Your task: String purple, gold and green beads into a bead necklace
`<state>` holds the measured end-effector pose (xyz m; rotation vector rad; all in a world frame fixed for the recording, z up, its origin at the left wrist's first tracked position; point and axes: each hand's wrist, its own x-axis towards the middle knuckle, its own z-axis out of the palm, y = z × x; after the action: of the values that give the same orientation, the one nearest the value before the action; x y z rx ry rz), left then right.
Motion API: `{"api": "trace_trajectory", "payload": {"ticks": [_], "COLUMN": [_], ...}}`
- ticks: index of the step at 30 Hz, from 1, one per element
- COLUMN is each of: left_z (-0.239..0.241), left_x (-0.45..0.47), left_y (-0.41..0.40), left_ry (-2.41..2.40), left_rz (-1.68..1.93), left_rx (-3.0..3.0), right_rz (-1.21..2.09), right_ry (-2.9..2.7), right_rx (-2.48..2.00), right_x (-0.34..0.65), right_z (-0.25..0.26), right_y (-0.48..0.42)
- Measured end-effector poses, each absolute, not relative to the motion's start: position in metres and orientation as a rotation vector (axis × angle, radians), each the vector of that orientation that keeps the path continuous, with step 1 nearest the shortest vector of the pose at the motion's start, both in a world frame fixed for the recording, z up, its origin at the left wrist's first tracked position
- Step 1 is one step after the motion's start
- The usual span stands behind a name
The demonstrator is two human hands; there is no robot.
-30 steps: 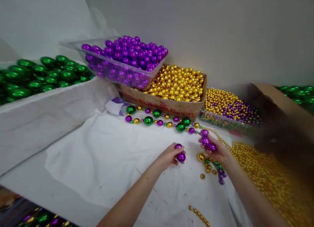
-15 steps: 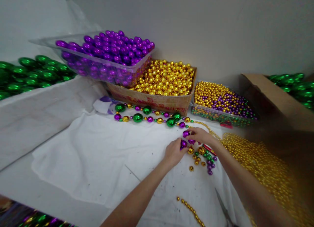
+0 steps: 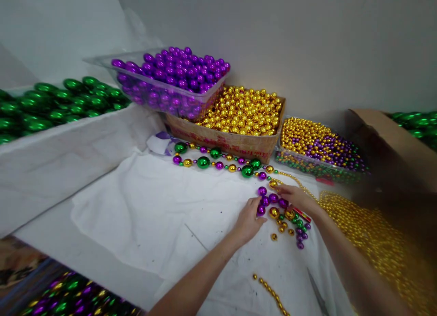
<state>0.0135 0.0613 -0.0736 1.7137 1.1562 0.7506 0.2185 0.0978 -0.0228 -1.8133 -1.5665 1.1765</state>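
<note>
Table [image 3: 51,229]: its pale top is lying partly under a white cloth [image 3: 123,229], which is creasing and showing dark specks.
Rear wall [image 3: 307,43]: plain grey, is standing behind the table.
White surface [image 3: 58,29]: is meeting that wall along a slanting line, beyond the table's left end.
Light: is falling soft and dim; shadow [image 3: 385,188] is darkening the area beyond the table's right side.

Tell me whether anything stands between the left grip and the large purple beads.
Nothing visible does: the left grip is right at the nearest of the large purple beads. The large gold beads lie to the right of that grip, not in between.
</note>
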Motion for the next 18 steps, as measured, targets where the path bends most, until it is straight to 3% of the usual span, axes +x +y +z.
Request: {"api": "trace_trajectory", "payload": {"ticks": [9, 18], "left_z": [-0.063, 0.032], "left_x": [-0.045, -0.209], "left_y": [0.072, 0.110], "left_ry": [1.211, 1.273], "left_rz": [0.679, 0.514], "left_rx": [1.764, 2.074], "right_rz": [0.900, 1.441], "right_ry": [-1.278, -1.966], "right_rx": [-1.779, -1.325], "right_x": [0.213, 0.052], "right_z": [-0.001, -0.036], "right_y": [0.095, 0.125]}}
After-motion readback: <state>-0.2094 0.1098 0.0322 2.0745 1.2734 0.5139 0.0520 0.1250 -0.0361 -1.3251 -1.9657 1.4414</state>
